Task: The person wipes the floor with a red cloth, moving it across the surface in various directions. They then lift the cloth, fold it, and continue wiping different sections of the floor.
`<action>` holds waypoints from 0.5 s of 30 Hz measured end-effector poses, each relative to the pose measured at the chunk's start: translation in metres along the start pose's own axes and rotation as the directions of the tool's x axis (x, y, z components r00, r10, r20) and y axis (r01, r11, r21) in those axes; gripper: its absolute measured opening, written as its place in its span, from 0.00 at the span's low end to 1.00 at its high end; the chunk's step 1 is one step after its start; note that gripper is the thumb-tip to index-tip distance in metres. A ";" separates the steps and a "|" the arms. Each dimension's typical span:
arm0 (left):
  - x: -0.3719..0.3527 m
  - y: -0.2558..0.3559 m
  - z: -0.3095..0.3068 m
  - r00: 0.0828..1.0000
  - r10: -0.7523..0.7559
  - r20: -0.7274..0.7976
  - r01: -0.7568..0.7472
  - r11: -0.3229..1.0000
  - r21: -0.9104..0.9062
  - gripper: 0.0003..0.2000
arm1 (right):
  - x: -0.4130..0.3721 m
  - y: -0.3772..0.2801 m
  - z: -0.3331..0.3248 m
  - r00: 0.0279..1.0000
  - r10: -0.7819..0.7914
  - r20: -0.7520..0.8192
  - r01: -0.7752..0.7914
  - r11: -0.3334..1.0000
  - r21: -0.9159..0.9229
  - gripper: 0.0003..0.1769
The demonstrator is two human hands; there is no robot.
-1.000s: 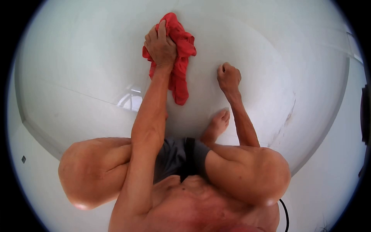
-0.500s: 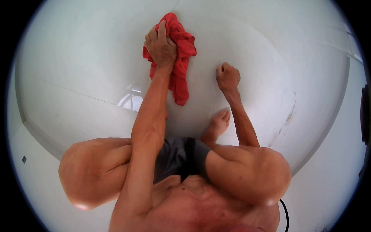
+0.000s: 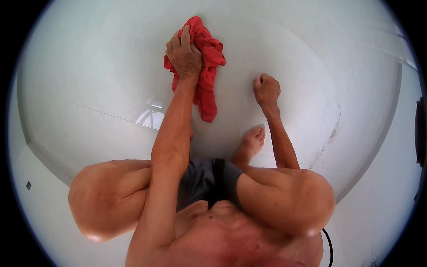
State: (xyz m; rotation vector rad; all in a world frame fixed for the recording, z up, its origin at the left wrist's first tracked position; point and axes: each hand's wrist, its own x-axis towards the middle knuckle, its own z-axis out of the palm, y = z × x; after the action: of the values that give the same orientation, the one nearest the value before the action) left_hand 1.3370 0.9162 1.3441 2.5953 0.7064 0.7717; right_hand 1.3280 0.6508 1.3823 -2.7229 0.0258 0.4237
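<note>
A crumpled red cloth [image 3: 207, 58] lies bunched on the glossy pale floor [image 3: 133, 58], its narrow end trailing back between my arms. My left hand [image 3: 184, 55] presses on it from above, fingers bent over its left side and the arm stretched forward. To the right and apart from the cloth, my right hand [image 3: 267, 91] is low over the floor with its fingers curled into a fist. Whether anything small is inside that fist is hidden.
Below my right hand is my bare foot [image 3: 254, 140]. My bent knees stand on both sides. Dark marks [image 3: 331, 135] streak the floor at the right, and a grey wall edge [image 3: 373, 164] curves beyond. A black cable [image 3: 329, 247] shows at the bottom right.
My right hand has shifted slightly to the right, still curled. My left hand and the red cloth have hardly moved.
</note>
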 end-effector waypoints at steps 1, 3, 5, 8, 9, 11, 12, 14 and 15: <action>0.001 0.000 0.001 1.000 0.001 -0.005 -0.001 1.000 0.001 0.24 | 0.002 -0.001 0.000 1.000 -0.020 0.009 0.019 1.000 0.004 0.19; -0.001 0.001 0.002 1.000 0.008 -0.006 -0.008 1.000 0.008 0.24 | 0.001 -0.005 0.000 0.998 -0.053 0.033 0.052 0.999 0.011 0.18; -0.001 -0.002 0.001 1.000 0.026 -0.003 -0.026 0.999 0.023 0.24 | -0.003 -0.012 -0.001 0.997 -0.034 0.064 0.034 0.999 -0.005 0.18; 0.001 0.000 0.002 1.000 0.005 0.001 -0.005 1.000 0.003 0.24 | 0.001 -0.014 -0.004 0.997 0.023 0.077 -0.022 1.000 -0.013 0.18; 0.000 -0.001 0.001 1.000 0.007 0.007 -0.007 1.000 0.013 0.24 | -0.001 -0.011 -0.005 0.995 0.056 0.083 -0.055 0.998 -0.020 0.18; 0.001 0.000 0.002 1.000 0.008 0.006 -0.008 1.000 0.020 0.24 | 0.000 -0.010 0.003 0.999 0.003 0.035 -0.003 1.000 -0.002 0.18; 0.001 0.000 0.002 1.000 0.012 0.000 -0.012 1.000 0.013 0.24 | 0.000 -0.009 0.006 1.000 -0.022 0.014 0.022 1.000 0.009 0.18; 0.001 -0.001 0.002 1.000 0.028 -0.007 -0.028 1.000 0.005 0.24 | -0.002 -0.011 0.002 0.998 0.011 0.060 -0.012 1.000 0.024 0.18; 0.002 -0.001 0.003 1.000 0.021 -0.005 -0.021 1.000 -0.002 0.24 | -0.001 -0.012 -0.001 0.997 0.023 0.080 -0.026 0.999 0.032 0.18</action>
State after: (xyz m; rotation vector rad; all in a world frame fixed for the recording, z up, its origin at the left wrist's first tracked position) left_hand 1.3395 0.9174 1.3424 2.6044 0.6801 0.7851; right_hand 1.3278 0.6620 1.3878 -2.6733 0.0443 0.5338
